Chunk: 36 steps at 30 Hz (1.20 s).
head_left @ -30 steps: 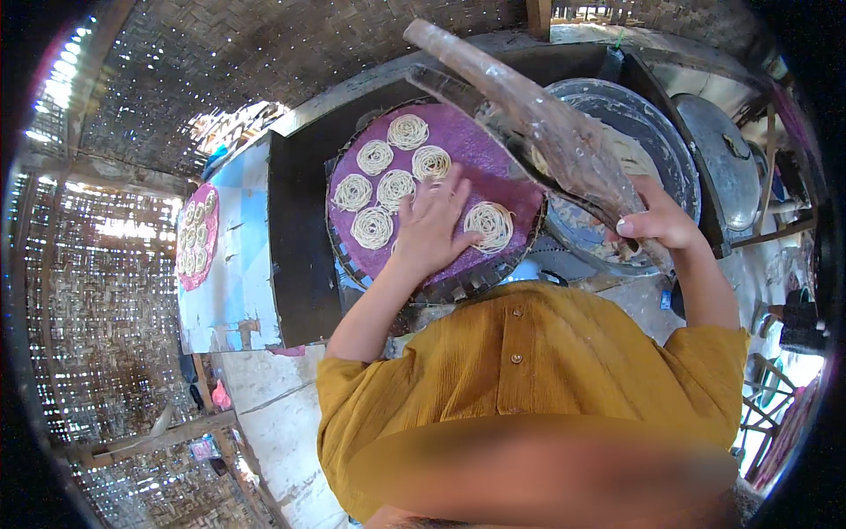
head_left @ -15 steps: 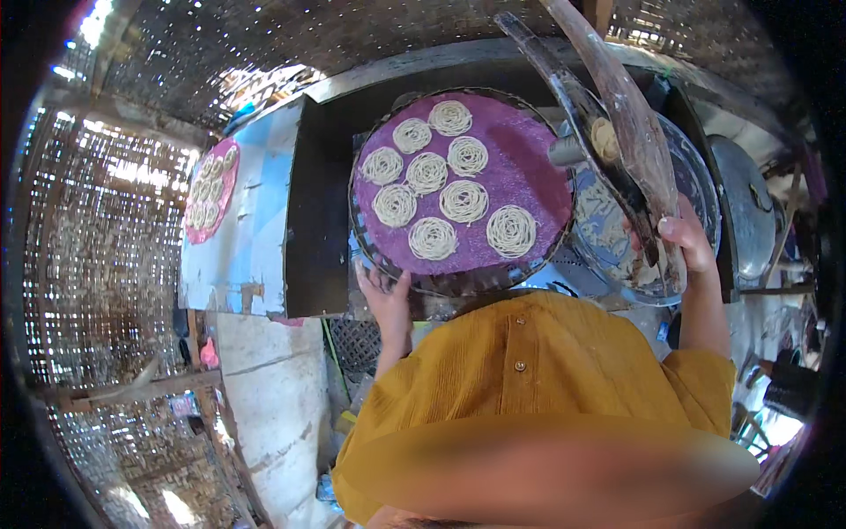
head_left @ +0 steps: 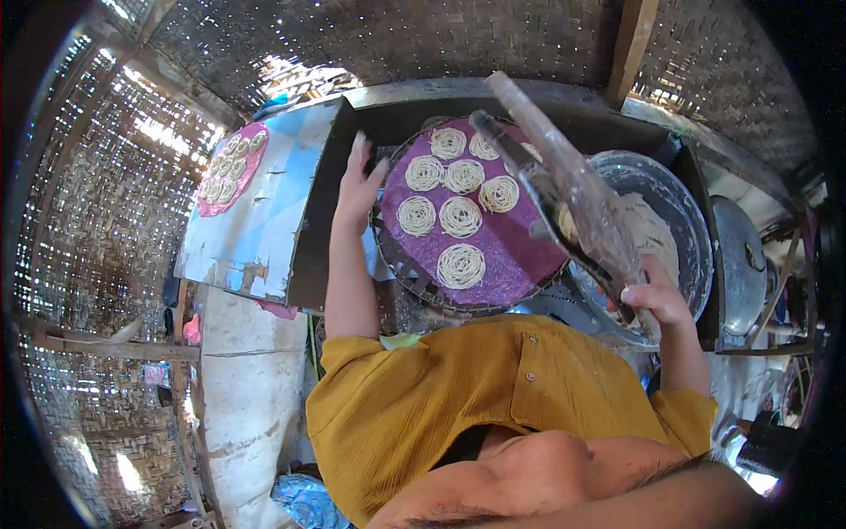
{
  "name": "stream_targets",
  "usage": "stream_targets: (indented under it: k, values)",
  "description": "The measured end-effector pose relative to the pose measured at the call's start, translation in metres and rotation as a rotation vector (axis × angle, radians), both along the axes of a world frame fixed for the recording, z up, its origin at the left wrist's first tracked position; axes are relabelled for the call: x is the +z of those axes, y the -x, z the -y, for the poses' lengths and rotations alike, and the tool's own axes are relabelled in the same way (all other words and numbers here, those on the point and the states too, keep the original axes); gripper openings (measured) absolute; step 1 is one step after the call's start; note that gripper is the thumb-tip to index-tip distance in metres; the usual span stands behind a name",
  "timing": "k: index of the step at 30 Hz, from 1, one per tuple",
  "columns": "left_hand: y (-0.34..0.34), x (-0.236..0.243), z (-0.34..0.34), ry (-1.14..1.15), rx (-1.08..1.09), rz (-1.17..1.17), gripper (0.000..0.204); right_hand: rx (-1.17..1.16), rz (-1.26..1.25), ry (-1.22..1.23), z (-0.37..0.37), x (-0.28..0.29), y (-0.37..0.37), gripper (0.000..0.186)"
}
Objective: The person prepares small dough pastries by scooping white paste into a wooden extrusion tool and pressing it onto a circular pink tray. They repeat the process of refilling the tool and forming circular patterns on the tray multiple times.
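Note:
My right hand (head_left: 659, 295) is closed round the near end of a long two-armed wooden press (head_left: 577, 163). The press tilts up and away over the right part of a round tray (head_left: 414, 280). A purple perforated sheet (head_left: 513, 256) lines this tray. Several pale noodle coils (head_left: 461, 266) lie on the sheet, and the press hides part of the far-right ones. At the tray's far-left rim, my left hand (head_left: 357, 181) is open, fingers spread, holding nothing. I cannot tell whether it touches the rim.
A large basin (head_left: 701, 220) with pale dough (head_left: 648, 229) stands right of the tray. Beyond it is a round metal lid (head_left: 738, 254). On the left, a blue-and-white panel (head_left: 273, 189) carries a pink sheet (head_left: 216, 209) of coils. A woven wall (head_left: 493, 53) rises behind.
The tray has turned clockwise, carrying its coils round. My left hand has gone from the near-left rim up to the far left. The press has swung left over the tray.

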<state>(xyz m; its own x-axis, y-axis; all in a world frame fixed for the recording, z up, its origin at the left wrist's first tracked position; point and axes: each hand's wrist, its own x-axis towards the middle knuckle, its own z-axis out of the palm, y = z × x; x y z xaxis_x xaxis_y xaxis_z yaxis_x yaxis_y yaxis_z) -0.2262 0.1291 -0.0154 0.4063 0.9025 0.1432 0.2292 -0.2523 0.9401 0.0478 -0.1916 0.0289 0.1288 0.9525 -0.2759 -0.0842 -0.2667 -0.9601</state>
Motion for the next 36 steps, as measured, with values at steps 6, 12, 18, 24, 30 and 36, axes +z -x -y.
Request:
stream_targets:
  k: [6,12,18,24,30,36]
  values:
    - [-0.092,0.07,0.036,0.545,-1.157,1.089,0.094,0.191,-0.093,0.042,-0.014,0.008,0.017,0.067]
    - [-0.122,0.06,0.023,0.644,-1.218,1.428,0.086,0.239,-0.19,0.044,-0.023,0.017,-0.001,0.079]
    - [-0.124,0.002,-0.002,0.856,-0.786,1.417,0.077,0.277,-0.117,0.15,-0.053,-0.009,-0.011,0.051]
    - [-0.106,-0.017,-0.012,0.747,-0.697,1.354,0.067,0.424,0.123,0.258,-0.073,-0.015,-0.003,0.058]
    - [-0.101,-0.006,0.009,0.749,-0.612,1.414,0.061,0.272,0.156,0.192,-0.055,0.022,0.0,0.049]
    - [-0.083,0.023,-0.004,0.613,-0.8,1.479,0.064,0.254,0.254,0.179,-0.063,0.029,0.012,0.043]
